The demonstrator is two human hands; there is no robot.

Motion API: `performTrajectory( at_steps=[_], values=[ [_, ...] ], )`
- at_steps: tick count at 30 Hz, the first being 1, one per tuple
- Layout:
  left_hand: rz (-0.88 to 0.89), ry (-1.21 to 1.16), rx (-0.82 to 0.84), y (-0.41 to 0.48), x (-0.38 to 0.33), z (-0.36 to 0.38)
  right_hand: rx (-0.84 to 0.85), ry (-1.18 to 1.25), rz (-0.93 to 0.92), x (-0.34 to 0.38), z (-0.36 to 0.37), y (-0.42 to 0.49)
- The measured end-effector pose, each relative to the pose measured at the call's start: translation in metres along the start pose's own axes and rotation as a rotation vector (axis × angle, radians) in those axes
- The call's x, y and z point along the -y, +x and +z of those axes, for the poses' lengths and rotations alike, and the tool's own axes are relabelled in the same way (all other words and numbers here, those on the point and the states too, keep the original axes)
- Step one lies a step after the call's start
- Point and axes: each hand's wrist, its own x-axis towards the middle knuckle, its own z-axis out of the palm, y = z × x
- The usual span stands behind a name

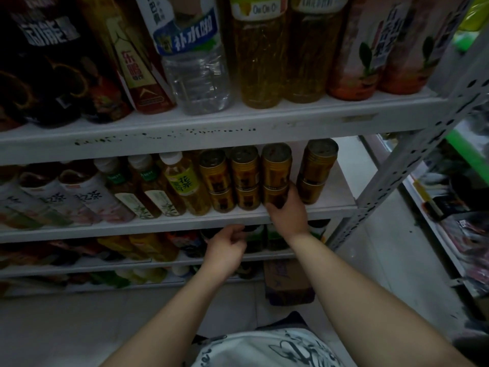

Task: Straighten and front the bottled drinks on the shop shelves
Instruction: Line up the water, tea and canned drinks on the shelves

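Head view: the lower gold metal can [274, 194] of a two-high stack, at the front of the white middle shelf [148, 223], is gripped by the right hand [287, 209], while the left hand [225, 246] is curled below the shelf edge, its hold indiscernible; squaring with the neighbouring gold stacks [246, 178] is judged next.

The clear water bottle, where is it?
Head view: the water bottle stands on the top shelf, left of centre, between a red-labelled drink and a yellow tea bottle.

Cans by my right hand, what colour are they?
Gold cans with dark labels; head view.
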Motion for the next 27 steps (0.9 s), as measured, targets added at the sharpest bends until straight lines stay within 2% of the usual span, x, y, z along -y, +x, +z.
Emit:
performTrajectory(
  at_steps=[6, 12, 22, 24, 27],
  values=[
    [-0.002, 0.015, -0.023, -0.004, -0.001, 0.005, -0.223, -0.134, 0.053, 0.003, 0.025, -0.013],
    [0.008, 0.002, -0.033, 0.0, -0.001, -0.004, -0.071, -0.066, -0.01, -0.008, 0.015, -0.007],
    [-0.019, -0.079, -0.072, 0.014, -0.023, -0.003, -0.215, -0.104, 0.027, -0.003, 0.023, -0.013],
    [-0.027, -0.097, -0.07, 0.015, -0.023, -0.005, -0.299, -0.137, 0.015, -0.008, 0.015, -0.02],
    [-0.029, -0.097, -0.057, 0.015, -0.016, -0.009, -0.536, -0.125, 0.109, -0.017, -0.01, -0.025]
  ],
)
